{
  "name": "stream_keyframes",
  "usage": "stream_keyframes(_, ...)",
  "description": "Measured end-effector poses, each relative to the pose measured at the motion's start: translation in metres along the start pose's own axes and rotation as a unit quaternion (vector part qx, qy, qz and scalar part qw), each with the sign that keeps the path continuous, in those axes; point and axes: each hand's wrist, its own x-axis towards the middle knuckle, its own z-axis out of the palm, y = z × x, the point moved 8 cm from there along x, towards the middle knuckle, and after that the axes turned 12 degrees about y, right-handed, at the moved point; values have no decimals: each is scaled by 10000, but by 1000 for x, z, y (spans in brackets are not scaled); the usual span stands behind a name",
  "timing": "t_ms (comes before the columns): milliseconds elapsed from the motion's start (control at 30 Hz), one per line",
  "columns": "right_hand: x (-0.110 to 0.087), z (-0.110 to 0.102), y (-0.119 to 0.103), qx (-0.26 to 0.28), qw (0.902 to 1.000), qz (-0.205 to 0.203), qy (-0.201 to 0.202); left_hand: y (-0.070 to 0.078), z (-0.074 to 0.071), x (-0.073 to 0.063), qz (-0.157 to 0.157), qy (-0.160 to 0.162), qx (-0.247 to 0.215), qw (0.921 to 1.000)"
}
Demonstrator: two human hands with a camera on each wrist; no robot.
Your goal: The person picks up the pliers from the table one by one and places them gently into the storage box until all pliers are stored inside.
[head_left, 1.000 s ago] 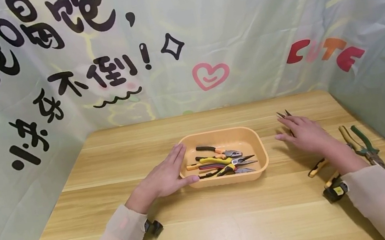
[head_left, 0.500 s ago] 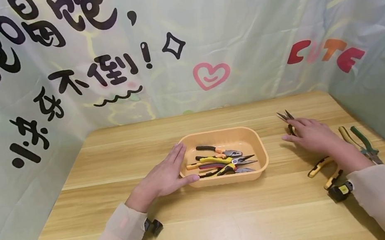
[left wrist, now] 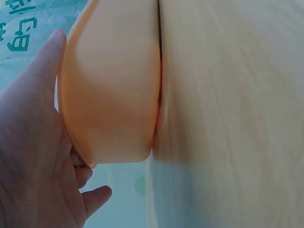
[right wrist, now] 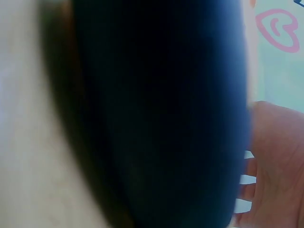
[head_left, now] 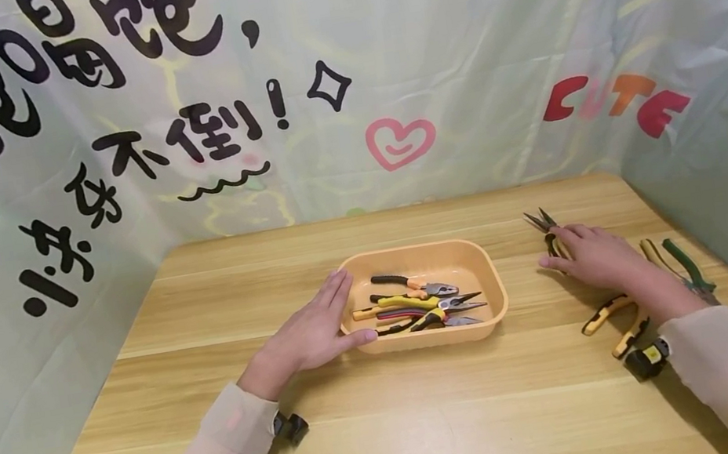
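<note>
An orange plastic bin [head_left: 453, 335] holds several pliers [head_left: 426, 304] with yellow, black, orange and red handles. My left hand [head_left: 310, 335] rests on the bin's left end, fingers straight along the rim and thumb across the near corner. In the left wrist view that hand [left wrist: 38, 142] lies against the bin's side wall [left wrist: 114, 85]. To the right of the bin, long-nose pliers [head_left: 542, 221] lie with jaws apart, pointing away. My right hand [head_left: 593, 254] is lowered over their yellow-black handles, thumb beside them and fingers extended. The right wrist view shows this hand [right wrist: 280, 161] with its fingers spread.
Yellow-black handles [head_left: 626, 324] of another tool stick out beside my right forearm, which hides the rest. Green-and-yellow-handled pliers [head_left: 687, 263] lie farther right. A dark blurred shape [right wrist: 166, 114] fills much of the right wrist view. Printed cloth [head_left: 477, 82] hangs behind the wooden table [head_left: 403, 427].
My right hand has shifted right and slightly toward me, lowering over the long-nose pliers' handles and uncovering more of their jaws. My left hand and the bin stay put.
</note>
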Motion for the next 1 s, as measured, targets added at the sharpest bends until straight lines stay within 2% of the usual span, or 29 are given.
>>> stream_keyframes(200,0,2,10,-55,9998,172,-33,1,1,0,-9,-23,-3,10000)
stream_keyframes(467,-1,5,17,257,9975,561,-338,0,0,0,-13,-16,5,10000)
stream_keyframes(1000,-3,2,16,334,9959,702,-457,1,-3,0,-25,100,18,9999)
